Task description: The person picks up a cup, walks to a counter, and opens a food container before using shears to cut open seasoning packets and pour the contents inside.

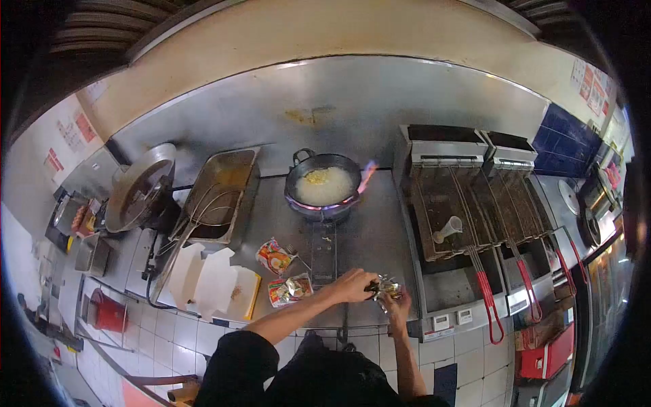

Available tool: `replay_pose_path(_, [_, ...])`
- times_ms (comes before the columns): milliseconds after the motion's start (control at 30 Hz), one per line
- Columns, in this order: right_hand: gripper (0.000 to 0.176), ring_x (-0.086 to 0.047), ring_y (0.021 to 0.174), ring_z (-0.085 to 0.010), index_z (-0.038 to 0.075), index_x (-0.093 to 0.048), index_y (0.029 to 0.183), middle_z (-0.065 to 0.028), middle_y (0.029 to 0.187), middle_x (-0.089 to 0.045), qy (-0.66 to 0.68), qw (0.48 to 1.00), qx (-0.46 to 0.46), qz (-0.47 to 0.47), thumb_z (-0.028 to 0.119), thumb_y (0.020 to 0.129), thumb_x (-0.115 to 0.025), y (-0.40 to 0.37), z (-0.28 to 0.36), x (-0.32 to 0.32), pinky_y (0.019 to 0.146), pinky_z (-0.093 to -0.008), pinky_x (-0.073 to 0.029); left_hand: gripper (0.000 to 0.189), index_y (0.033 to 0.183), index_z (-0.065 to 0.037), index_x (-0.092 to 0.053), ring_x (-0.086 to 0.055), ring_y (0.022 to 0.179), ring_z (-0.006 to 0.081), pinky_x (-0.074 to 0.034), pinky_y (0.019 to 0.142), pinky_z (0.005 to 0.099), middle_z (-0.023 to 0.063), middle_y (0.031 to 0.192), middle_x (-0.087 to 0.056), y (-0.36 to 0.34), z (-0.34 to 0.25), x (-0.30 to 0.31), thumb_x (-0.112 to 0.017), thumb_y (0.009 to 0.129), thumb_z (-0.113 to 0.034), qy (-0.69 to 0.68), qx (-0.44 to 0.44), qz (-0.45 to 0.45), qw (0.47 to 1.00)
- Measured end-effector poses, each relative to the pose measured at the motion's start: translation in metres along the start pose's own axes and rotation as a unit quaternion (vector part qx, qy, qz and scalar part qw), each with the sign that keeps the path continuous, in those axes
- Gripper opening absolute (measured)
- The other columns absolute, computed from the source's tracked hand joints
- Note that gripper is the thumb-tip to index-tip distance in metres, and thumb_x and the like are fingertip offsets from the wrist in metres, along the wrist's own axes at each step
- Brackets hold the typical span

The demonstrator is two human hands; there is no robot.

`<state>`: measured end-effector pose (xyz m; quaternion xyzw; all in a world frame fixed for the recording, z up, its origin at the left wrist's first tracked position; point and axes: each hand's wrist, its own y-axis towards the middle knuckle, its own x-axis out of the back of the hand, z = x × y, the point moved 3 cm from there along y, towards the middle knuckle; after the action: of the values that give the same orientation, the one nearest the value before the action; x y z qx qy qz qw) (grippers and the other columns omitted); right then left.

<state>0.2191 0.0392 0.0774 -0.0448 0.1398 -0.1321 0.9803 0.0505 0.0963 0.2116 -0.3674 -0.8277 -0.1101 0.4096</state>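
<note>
A shiny silver and gold foil packet (388, 287) is between my two hands above the front of the steel counter. My left hand (355, 285) is closed at its left side, with something small and dark showing by the fingers. From below, my right hand (398, 306) grips the packet with bent fingers. Left of my hands lie a red and yellow instant noodle wrapper (274, 256) and a second wrapper (290, 290) with silver foil on it. A fork (297, 255) is beside them. Beyond, a black wok (290, 182) holds bubbling whitish liquid and a yellow noodle clump.
Flames (367, 178) rise at the wok's right side. Fryer baskets with red handles (485, 295) stand to the right, with a clear cup (447, 229) on one. A deep metal tray (248, 203) and opened white cardboard (215, 281) are on the left.
</note>
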Motion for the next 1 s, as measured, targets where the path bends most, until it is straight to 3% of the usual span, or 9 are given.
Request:
replay_pose_path(167, [0.016, -0.059, 0.076, -0.0107, 0.001, -0.056, 0.093, -0.0042, 0.086, -0.062, -0.05, 0.997, 0.048, -0.046, 0.001, 0.085, -0.069, -0.004, 0.023, 0.034, 0.066, -0.027, -0.053, 0.039, 0.102, 0.001, -0.057, -0.067, 0.086, 0.0382, -0.053, 0.075, 0.0474, 0.0223, 0.086, -0.067, 0.003, 0.041, -0.055, -0.074, 0.076, -0.022, 0.056, 0.062, -0.11, 0.99])
replay_pose_path(367, [0.014, -0.061, 0.076, -0.011, 0.003, -0.056, 0.093, -0.0037, 0.086, -0.063, -0.052, 0.992, 0.06, -0.099, 0.003, 0.085, -0.068, -0.03, 0.072, 0.034, 0.066, -0.0267, -0.053, 0.026, 0.091, 0.003, -0.065, -0.065, 0.094, 0.0394, -0.053, 0.08, 0.0483, 0.0218, 0.091, -0.067, 0.015, 0.073, -0.126, -0.071, 0.08, -0.02, 0.076, 0.127, 0.006, 0.989])
replay_pose_path(467, [0.013, -0.06, 0.081, -0.0106, 0.002, -0.057, 0.095, -0.0024, 0.089, -0.062, -0.061, 0.991, 0.063, -0.099, 0.004, 0.087, -0.067, -0.038, 0.085, 0.016, 0.073, -0.0266, -0.051, 0.024, 0.097, 0.001, -0.067, -0.066, 0.098, 0.0359, -0.054, 0.082, 0.0436, 0.0209, 0.1, -0.067, 0.002, 0.057, -0.114, -0.07, 0.083, -0.018, 0.067, 0.082, -0.12, 0.987])
replay_pose_path(500, [0.012, -0.06, 0.083, -0.0107, 0.001, -0.057, 0.095, -0.0022, 0.09, -0.062, -0.046, 0.991, 0.09, -0.086, 0.003, 0.087, -0.066, -0.04, 0.089, 0.003, 0.076, -0.0265, -0.05, 0.026, 0.102, 0.002, -0.066, -0.066, 0.096, 0.0314, -0.054, 0.081, 0.0402, 0.0199, 0.102, -0.067, -0.018, 0.027, -0.082, -0.069, 0.086, -0.018, -0.085, 0.085, -0.157, 0.98])
replay_pose_path(600, [0.018, -0.06, 0.087, -0.012, 0.002, -0.058, 0.102, -0.0025, 0.094, -0.062, -0.031, 0.997, 0.075, -0.007, 0.007, 0.088, -0.068, -0.054, 0.1, -0.066, 0.083, -0.0277, -0.048, 0.034, 0.115, 0.002, -0.062, -0.065, 0.098, 0.0237, -0.054, 0.082, 0.0359, 0.0156, 0.107, -0.066, -0.095, -0.01, -0.027, -0.068, 0.09, -0.021, -0.319, 0.098, -0.244, 0.911])
replay_pose_path(733, [0.026, -0.06, 0.091, -0.0132, 0.003, -0.056, 0.109, -0.003, 0.098, -0.062, -0.031, 0.994, 0.043, 0.092, 0.011, 0.088, -0.07, -0.087, 0.099, -0.183, 0.088, -0.03, -0.046, 0.045, 0.134, -0.004, -0.05, -0.061, 0.107, 0.017, -0.052, 0.09, 0.0341, 0.0063, 0.121, -0.062, -0.175, 0.032, -0.018, -0.064, 0.095, -0.022, -0.52, 0.055, -0.359, 0.773])
replay_pose_path(767, [0.028, -0.06, 0.092, -0.0135, 0.003, -0.054, 0.111, -0.0035, 0.099, -0.061, -0.017, 0.986, 0.041, 0.158, 0.01, 0.088, -0.07, -0.095, 0.096, -0.212, 0.088, -0.0309, -0.046, 0.045, 0.134, -0.004, -0.05, -0.061, 0.107, 0.017, -0.052, 0.09, 0.0341, 0.0063, 0.121, -0.062, -0.196, 0.041, -0.015, -0.064, 0.095, -0.022, -0.518, 0.058, -0.377, 0.766])
replay_pose_path(867, [0.029, -0.058, 0.095, -0.0123, 0.003, -0.055, 0.112, -0.0039, 0.105, -0.061, 0.018, 0.973, -0.031, 0.229, 0.004, 0.086, -0.069, -0.133, 0.085, -0.303, 0.085, -0.029, -0.047, 0.035, 0.13, -0.002, -0.051, -0.058, 0.112, 0.0186, -0.052, 0.094, 0.0338, 0.0084, 0.123, -0.059, -0.27, 0.072, 0.008, -0.059, 0.097, -0.011, -0.642, 0.0, -0.511, 0.571])
replay_pose_path(1000, [0.033, -0.058, 0.1, -0.0117, 0.002, -0.056, 0.114, -0.0052, 0.108, -0.061, 0.064, 0.936, -0.065, 0.34, 0.001, 0.085, -0.07, -0.186, 0.061, -0.414, 0.086, -0.0283, -0.048, 0.029, 0.124, 0.0, -0.053, -0.061, 0.108, 0.0182, -0.053, 0.092, 0.0339, 0.0089, 0.119, -0.061, -0.365, 0.097, 0.046, -0.059, 0.097, -0.009, -0.65, 0.022, -0.573, 0.499])
